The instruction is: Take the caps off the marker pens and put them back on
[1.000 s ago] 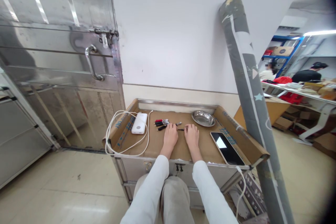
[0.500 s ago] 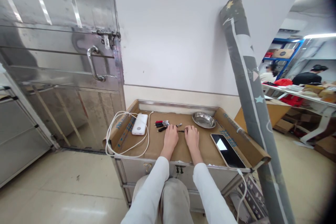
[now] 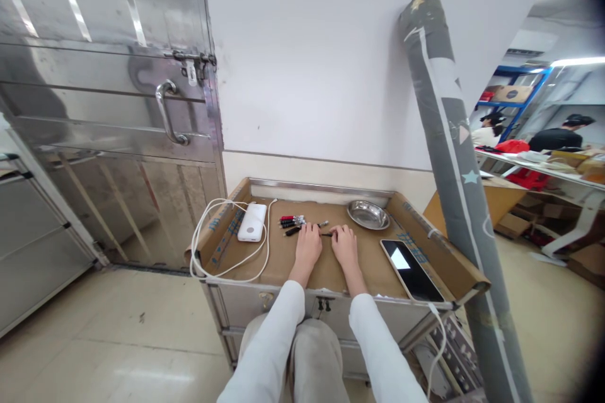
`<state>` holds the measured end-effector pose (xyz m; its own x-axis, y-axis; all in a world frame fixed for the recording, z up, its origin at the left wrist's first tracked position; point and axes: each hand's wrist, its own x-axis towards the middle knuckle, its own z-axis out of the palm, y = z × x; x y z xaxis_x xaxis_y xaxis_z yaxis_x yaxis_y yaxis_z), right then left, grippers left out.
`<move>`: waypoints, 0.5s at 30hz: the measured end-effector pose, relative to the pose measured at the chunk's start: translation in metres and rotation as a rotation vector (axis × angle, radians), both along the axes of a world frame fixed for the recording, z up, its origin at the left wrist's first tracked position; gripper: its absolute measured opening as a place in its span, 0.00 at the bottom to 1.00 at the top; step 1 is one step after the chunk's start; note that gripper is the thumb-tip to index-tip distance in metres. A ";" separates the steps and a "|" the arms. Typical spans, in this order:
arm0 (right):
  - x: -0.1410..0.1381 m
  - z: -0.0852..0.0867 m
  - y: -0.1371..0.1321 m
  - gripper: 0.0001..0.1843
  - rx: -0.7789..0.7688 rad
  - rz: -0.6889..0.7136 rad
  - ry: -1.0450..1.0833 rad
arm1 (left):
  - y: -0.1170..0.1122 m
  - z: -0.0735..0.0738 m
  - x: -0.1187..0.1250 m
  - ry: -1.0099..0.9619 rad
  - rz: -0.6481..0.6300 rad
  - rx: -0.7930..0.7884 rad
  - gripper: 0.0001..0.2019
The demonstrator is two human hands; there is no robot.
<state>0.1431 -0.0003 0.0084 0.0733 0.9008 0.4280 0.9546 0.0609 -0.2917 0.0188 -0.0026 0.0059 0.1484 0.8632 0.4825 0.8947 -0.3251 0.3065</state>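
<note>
My left hand (image 3: 309, 242) rests low over the brown cardboard lining (image 3: 283, 264), fingers bent and held together. Close on its right, my right hand (image 3: 344, 244) is closed in a pinch. A slim black pen-like piece (image 3: 327, 235) spans the gap between them, its ends hidden by my fingers. Beyond my left hand lies a group of red and black pen-like pieces (image 3: 292, 220) with silvery ends. One black piece (image 3: 292, 231) reaches close to my left fingers, and a silvery tip (image 3: 324, 223) shows past my knuckles.
A white power bank (image 3: 252, 223) with a looped white cable (image 3: 268, 245) lies left. Right are a steel bowl (image 3: 368, 215) and a phone (image 3: 411, 271) with a cable. A grey roll (image 3: 444, 126) leans beside the cart. Two people sit in the far right background.
My right hand has shifted very slightly to the left at the fingertips. The view has moved a little; the objects on the cardboard stay put.
</note>
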 end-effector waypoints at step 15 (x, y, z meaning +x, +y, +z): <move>0.002 -0.001 0.002 0.12 -0.010 0.083 0.142 | 0.001 0.000 0.000 -0.013 0.003 -0.012 0.07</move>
<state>0.1451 0.0019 0.0078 0.0582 0.9103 0.4098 0.8954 0.1339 -0.4247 0.0185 -0.0021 0.0060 0.1395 0.8695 0.4737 0.8918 -0.3183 0.3216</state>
